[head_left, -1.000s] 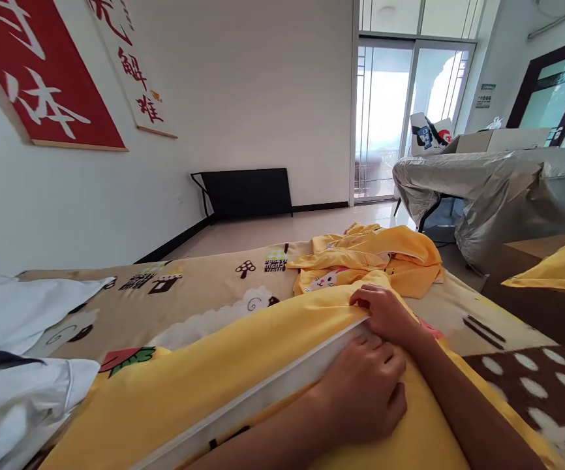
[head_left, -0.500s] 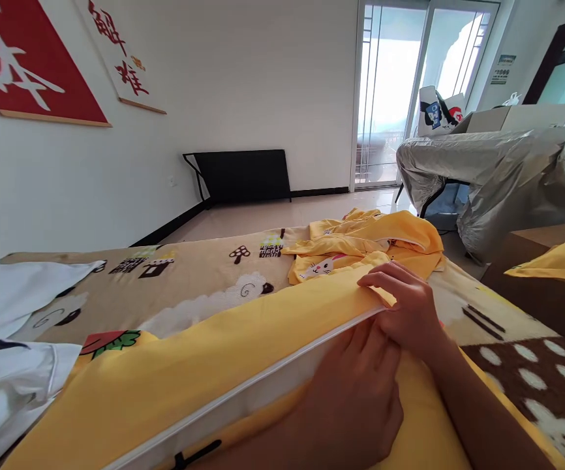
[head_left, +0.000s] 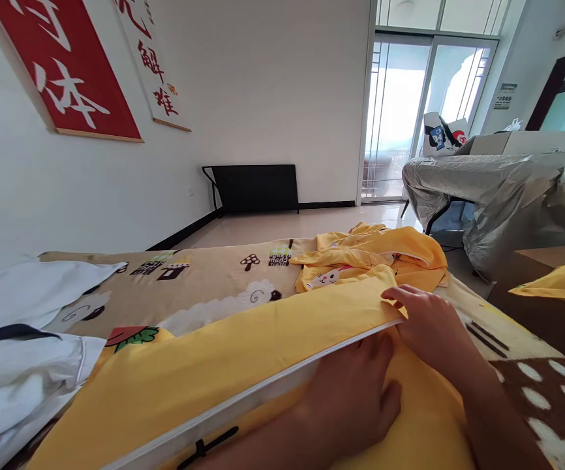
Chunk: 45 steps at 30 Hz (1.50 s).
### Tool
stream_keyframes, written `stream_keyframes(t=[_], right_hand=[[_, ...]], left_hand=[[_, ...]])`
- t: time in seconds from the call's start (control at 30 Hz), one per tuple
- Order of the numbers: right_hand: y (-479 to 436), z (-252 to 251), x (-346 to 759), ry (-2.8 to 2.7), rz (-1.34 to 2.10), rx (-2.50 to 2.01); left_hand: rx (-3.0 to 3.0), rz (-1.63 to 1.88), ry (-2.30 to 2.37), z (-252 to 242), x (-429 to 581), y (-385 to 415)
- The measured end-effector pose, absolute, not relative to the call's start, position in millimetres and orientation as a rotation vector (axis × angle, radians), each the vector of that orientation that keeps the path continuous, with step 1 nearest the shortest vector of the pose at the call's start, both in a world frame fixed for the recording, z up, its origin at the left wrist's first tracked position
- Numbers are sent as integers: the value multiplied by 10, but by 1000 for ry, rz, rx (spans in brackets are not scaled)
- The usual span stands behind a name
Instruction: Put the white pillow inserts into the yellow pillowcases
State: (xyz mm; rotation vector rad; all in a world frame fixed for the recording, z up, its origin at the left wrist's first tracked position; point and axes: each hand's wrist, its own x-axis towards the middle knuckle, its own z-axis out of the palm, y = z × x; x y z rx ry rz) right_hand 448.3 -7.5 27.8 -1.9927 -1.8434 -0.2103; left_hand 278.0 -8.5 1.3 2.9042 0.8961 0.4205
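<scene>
The yellow cover (head_left: 243,346) lies across the near end of the patterned sheet (head_left: 204,287), with a white insert (head_left: 263,391) already inside it, as far as can be seen. Its long edge gapes from the black zip pull (head_left: 207,447) near the camera to the far corner, so the insert shows as a pale strip and the closing of that edge is not yet done. The left hand (head_left: 355,401) lies flat and unclenched on the lower layer, fingertips at the gap. The right hand (head_left: 432,326) rests its fingers over the far corner of the upper flap. Its thumb is hidden, so I cannot tell whether it pinches the cloth. A second yellow heap (head_left: 375,251) lies just beyond, and white cloth (head_left: 18,378) lies at the left.
</scene>
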Motion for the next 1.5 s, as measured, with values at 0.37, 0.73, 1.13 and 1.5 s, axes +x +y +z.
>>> stream_keyframes(t=[0.37,0.73,1.13,1.5], right_hand=[[205,162,4356,-1779,-98,-1990],[300,81,4394,-1718,210,-1675],[214,43,4380,-1701,255,-1366],[154,77,4386,-1701,115,-1386]], left_hand=[[2964,508,830,24,2818,-15],[3031,475,884,-8,2856,-68],[2788,544,974,-15,2826,22],[2949,430,851,74,2846,152]])
